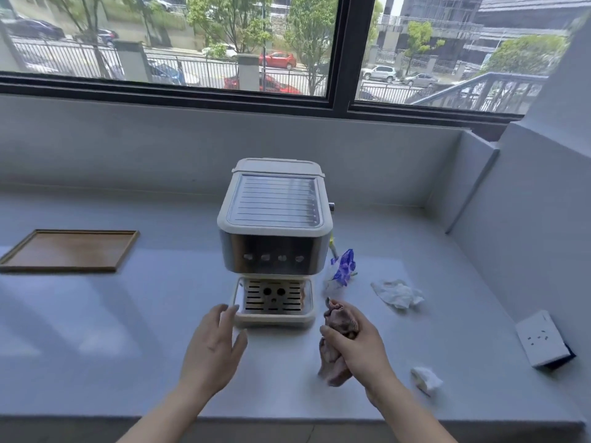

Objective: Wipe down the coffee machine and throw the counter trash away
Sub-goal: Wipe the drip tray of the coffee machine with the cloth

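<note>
A cream and steel coffee machine [275, 225] stands in the middle of the pale counter [128, 330], its drip tray [274, 314] facing me. My left hand [214, 343] hovers open just left of the drip tray, fingertips near its corner. My right hand [361, 346] is closed around a bunched pinkish-brown cloth [335, 362] to the right of the tray. Trash lies on the counter to the right: a blue and clear wrapper [342, 270] beside the machine, a crumpled white tissue [398, 294], and a smaller white wad [427, 380] near the front edge.
A shallow wooden tray [19, 255] lies at the left. A white socket box [542, 338] sits on the counter's right side. A low wall runs behind the machine under a wide window, and a side wall closes the right end.
</note>
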`<state>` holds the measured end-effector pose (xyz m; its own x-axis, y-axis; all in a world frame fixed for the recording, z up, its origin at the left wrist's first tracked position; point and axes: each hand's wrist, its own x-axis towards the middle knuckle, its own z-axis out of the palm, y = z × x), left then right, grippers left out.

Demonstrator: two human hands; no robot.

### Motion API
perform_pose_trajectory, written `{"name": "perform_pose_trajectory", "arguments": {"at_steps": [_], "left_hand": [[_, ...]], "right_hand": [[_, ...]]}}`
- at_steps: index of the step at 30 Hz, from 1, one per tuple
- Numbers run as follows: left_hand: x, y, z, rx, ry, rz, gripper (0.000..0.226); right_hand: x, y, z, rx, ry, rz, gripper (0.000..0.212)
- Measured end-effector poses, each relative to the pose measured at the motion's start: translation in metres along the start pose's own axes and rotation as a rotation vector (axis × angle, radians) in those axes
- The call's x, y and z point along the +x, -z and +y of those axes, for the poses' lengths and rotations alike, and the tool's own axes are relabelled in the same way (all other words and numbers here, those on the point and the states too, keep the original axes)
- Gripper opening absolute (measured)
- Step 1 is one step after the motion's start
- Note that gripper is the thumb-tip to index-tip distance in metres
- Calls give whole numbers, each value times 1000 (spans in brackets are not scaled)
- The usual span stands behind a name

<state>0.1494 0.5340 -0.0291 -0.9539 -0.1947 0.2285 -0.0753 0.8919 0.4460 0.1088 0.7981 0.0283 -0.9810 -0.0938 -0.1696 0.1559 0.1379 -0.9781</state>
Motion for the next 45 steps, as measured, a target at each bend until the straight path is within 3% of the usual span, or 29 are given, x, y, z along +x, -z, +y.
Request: {"name": "perform_pose_trajectory", "arguments": {"at_steps": [4, 7, 12, 15, 18, 20, 25, 28, 30, 36, 41, 45], "left_hand": [[17, -30, -14, -58, 121, -4, 67], [26, -46, -30, 65, 94, -17, 80], [25, -61, -45, 75, 94, -42, 81], [27, -61, -43, 83, 95, -58, 79], [27, -59, -41, 58, 93, -51, 80], [27, -59, -41, 63, 90, -65, 81], [27, -59, -41, 49, 94, -72, 78], [28, -60, -41, 71, 101, -73, 78], [28, -59, -41, 71, 107, -79, 77], [28, -58, -39, 65, 111, -78, 76], [29, -56, -39, 49, 98, -93, 76], [29, -57, -41, 68, 107, -84, 77]], "right_hand": [[17, -14, 18, -17, -22, -2, 46], [34, -21, 28, -79, -2, 57, 49], [59, -34, 42, -587, 344, 176, 63], [57, -54, 59, -942, 567, 196, 42], [49, -64, 78, -999, 823, 322, 14], [53, -61, 80, -1009, 882, 295, 14], [78, -64, 56, -1100, 874, 311, 19], [73, -77, 59, -1203, 974, 97, 17], [74, -69, 61, -1201, 966, 41, 20], [72, -82, 49, -1123, 785, 163, 19], [76, -124, 39, -1124, 806, -183, 33], [84, -63, 48, -1045, 742, -88, 27]]}}
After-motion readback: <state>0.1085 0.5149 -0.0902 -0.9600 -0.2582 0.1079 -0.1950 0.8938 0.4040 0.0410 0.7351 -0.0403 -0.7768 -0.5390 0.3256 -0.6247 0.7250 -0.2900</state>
